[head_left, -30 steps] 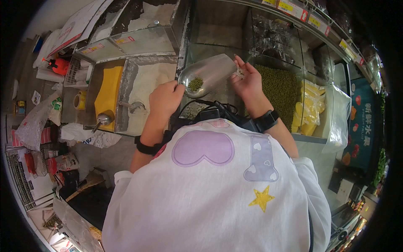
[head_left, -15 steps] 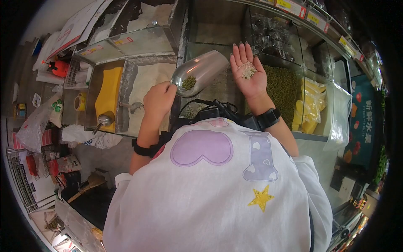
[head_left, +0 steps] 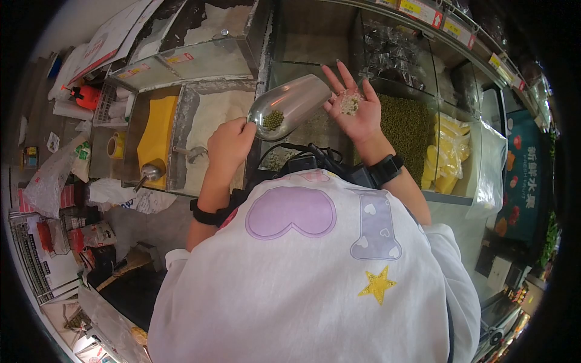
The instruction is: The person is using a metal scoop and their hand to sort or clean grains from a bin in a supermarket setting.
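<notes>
My left hand (head_left: pixel 231 145) is wrapped round the handle end of a clear scoop (head_left: pixel 296 103), whose mouth points up and to the right. A small heap of green beans (head_left: pixel 273 120) lies inside the scoop near the handle. My right hand (head_left: pixel 362 115) is palm up with its fingers spread, close to the scoop's mouth. Pale grains (head_left: pixel 350 104) rest on its palm and at the base of the fingers. Behind my right hand is a bin of green beans (head_left: pixel 402 121).
Left of my left hand are a bin of white powder (head_left: pixel 209 121) with a metal scoop and a bin of yellow grain (head_left: pixel 156 133) with another scoop. Yellow packets (head_left: pixel 451 145) fill a bin at the right. Glass dividers (head_left: pixel 437 78) and price-tag shelves stand beyond.
The fingers of my right hand have spread and bent, and the hand has shifted slightly left toward the scoop's mouth. My left hand and the scoop are almost unmoved.
</notes>
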Available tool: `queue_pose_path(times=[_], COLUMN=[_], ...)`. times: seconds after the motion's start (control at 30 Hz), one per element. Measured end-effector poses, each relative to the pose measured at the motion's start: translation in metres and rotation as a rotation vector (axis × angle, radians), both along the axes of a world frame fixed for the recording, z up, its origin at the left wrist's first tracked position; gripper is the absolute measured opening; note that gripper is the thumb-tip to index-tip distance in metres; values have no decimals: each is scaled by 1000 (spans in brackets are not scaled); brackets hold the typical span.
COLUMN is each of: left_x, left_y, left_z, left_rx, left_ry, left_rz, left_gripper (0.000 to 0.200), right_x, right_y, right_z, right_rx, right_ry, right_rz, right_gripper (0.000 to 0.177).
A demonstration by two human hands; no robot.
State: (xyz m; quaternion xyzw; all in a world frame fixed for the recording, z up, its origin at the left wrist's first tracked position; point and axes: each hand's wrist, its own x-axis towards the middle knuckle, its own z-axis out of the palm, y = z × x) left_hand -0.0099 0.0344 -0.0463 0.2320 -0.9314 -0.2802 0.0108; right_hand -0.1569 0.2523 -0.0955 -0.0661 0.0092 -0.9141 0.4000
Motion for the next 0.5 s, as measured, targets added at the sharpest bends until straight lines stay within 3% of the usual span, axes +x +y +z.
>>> queue_pose_path(times=[0.23, 0.5], left_x=[1, 1], left_y=[0, 1], left_z=[1, 2], left_rx=[-5, -17], left_ry=[-14, -7], left_rz=[7, 3], left_gripper=[33, 33], right_x=[6, 9], right_y=[-4, -3], right_z=[12, 13], right_rx=[66, 32], right_ry=[-51, 70], right_rz=[-17, -21], right_gripper=[59, 64])
